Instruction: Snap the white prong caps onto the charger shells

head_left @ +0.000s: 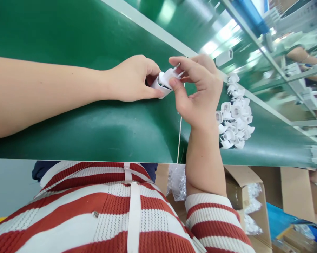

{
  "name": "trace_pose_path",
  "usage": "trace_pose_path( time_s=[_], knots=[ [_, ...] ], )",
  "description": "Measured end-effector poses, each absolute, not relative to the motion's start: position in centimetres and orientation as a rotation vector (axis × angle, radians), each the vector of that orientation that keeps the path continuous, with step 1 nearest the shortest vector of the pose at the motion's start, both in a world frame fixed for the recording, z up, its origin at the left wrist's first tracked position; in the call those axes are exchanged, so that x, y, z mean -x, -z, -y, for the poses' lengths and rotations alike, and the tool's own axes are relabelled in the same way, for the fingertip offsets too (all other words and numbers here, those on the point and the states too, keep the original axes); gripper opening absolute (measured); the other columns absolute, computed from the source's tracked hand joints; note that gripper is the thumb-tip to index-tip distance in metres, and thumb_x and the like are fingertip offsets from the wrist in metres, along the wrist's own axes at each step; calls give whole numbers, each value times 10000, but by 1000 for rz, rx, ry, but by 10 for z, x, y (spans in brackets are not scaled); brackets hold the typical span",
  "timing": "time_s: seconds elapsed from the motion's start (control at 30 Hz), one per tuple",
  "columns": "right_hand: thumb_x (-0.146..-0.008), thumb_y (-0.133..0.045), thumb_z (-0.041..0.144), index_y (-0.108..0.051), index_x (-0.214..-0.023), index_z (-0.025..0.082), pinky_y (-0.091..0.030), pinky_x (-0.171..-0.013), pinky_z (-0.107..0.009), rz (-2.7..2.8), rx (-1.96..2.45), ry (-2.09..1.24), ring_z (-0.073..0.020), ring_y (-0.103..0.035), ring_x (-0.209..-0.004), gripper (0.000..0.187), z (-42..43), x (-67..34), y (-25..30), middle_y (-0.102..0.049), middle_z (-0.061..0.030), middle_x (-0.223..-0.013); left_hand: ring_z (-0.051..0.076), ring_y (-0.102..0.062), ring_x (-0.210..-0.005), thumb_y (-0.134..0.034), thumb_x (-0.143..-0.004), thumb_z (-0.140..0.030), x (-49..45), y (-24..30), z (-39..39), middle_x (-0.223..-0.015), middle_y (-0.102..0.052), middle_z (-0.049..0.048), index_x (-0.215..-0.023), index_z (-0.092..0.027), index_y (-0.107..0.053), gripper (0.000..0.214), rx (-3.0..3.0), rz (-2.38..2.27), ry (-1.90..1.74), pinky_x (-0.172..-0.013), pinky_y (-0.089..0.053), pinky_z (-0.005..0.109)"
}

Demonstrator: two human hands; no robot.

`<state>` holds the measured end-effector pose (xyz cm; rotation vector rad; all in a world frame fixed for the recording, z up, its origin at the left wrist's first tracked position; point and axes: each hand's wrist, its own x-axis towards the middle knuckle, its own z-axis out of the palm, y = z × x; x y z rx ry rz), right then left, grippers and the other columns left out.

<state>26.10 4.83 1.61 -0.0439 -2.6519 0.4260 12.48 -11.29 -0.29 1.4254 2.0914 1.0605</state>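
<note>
Over the green worktop point(95, 126), my left hand point(133, 79) is closed on a white charger housing point(163, 92), its thumb and fingers on the sides. My right hand point(200, 82) pinches a white plug cap point(169, 76) with two metal pins between thumb and fingers. The cap sits tilted at the open end of the housing, touching it; part of the inside shows between them. To the right of my right forearm lies a heap of white plug caps point(236, 119).
A single white charger housing point(224, 57) rests beyond the pale strip point(147, 26) along the worktop. Cardboard boxes point(296, 193) with bagged white parts stand below the front edge on the right. Another person's arm point(297, 54) shows at the upper right.
</note>
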Motion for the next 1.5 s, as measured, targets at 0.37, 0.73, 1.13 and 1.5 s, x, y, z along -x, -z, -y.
trace_pose_path(
  time_s=[0.37,0.73,1.13,1.5],
  knots=[
    [-1008,-543,319,-672,-1251,347,-605,-888,-428,2650,14,-502,-259,-660,-1075,276,-44,-265,-16,-669,-76,-1155,232,-599,-913,-693,-820,-467,-125,4,113,-936,-664,47,-871,-192,-695,279,-1355,-2059,-1059,-814,-436,337],
    [-1016,-515,293,-717,-1153,343,-554,-798,-384,2714,153,-264,-248,-656,-958,250,-32,-269,-23,-660,-79,-1016,213,-627,-843,-700,-822,-507,-124,8,113,-898,-629,31,-826,-208,-720,300,-1402,-2048,-1139,-762,-440,345],
    [-989,-488,207,-741,-1055,305,-490,-674,-322,2637,349,-232,-220,-654,-876,279,-13,-268,-20,-646,-49,-977,235,-639,-819,-679,-810,-508,-124,8,113,-860,-635,29,-790,-230,-727,283,-1390,-2031,-1153,-734,-446,354],
    [-934,-664,234,-802,-946,326,-425,-601,-312,2647,278,-254,-157,-582,-673,167,-19,-263,-31,-636,13,-824,221,-631,-844,-680,-838,-535,-125,9,116,-891,-650,36,-862,-226,-742,316,-1367,-1987,-1214,-702,-460,323]
  ],
)
